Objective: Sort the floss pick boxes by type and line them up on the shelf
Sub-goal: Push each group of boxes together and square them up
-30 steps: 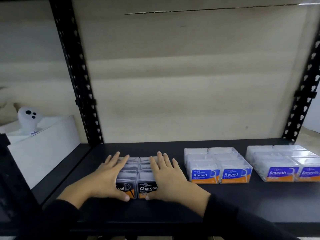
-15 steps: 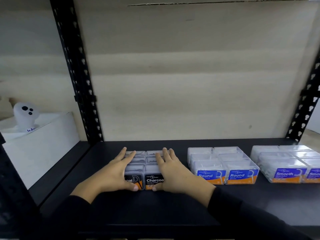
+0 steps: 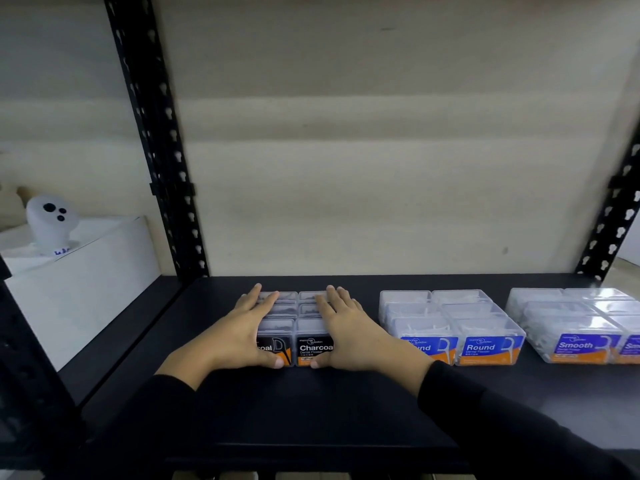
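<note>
On the shelf (image 3: 346,407) sit clear, black-labelled Charcoal boxes (image 3: 313,348).

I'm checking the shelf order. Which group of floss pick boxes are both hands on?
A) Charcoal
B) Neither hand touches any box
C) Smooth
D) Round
A: the left hand and right hand lie flat on the Charcoal boxes; the Round boxes and Smooth boxes sit untouched further right.

black box (image 3: 315,348): "Charcoa", "Dental Flosser" | middle blue box (image 3: 488,348): "Round" | right blue box (image 3: 581,346): "Smooth"
</note>
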